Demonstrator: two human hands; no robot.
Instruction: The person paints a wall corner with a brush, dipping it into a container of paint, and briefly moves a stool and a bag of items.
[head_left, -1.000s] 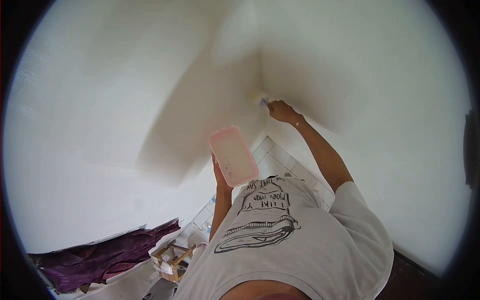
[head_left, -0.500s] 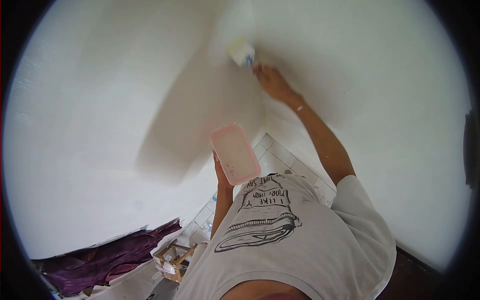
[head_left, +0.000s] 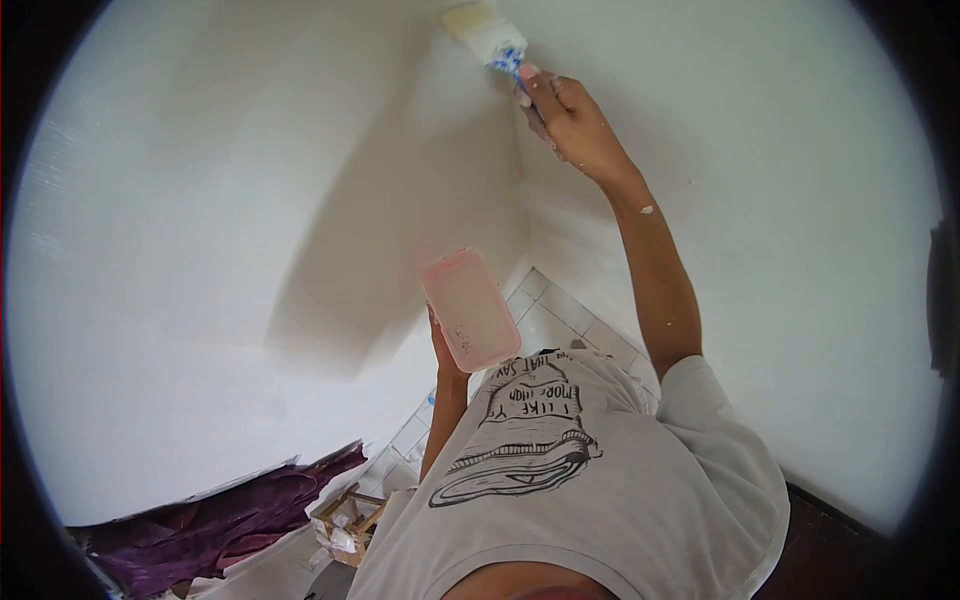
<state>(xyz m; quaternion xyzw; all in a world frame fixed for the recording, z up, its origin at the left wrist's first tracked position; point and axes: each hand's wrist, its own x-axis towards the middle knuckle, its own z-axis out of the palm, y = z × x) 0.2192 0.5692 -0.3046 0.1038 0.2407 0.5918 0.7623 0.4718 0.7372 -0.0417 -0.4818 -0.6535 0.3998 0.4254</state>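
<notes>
A paintbrush (head_left: 490,38) with a paint-smeared blue handle is gripped in my right hand (head_left: 568,122), raised high near the wall corner. Its pale yellowish bristles lie at the left-hand wall (head_left: 200,230), by the corner. White paint specks dot my right hand and forearm. My left hand (head_left: 440,338) holds a pink rectangular tub (head_left: 470,310) in front of my shirt, its fingers mostly hidden behind the tub. Pale paint fills the inside of the tub, with a few dark marks near its lower end.
A second white wall (head_left: 760,200) meets the first at the corner. Below lies a white tiled floor (head_left: 560,305). At lower left are a purple cloth (head_left: 220,525) and a small wooden stool (head_left: 350,520) with white items on it. A dark object (head_left: 942,300) shows at the right edge.
My right hand has moved the paintbrush upward along the corner, and the arm is stretched further. The tub in my left hand stays almost in place.
</notes>
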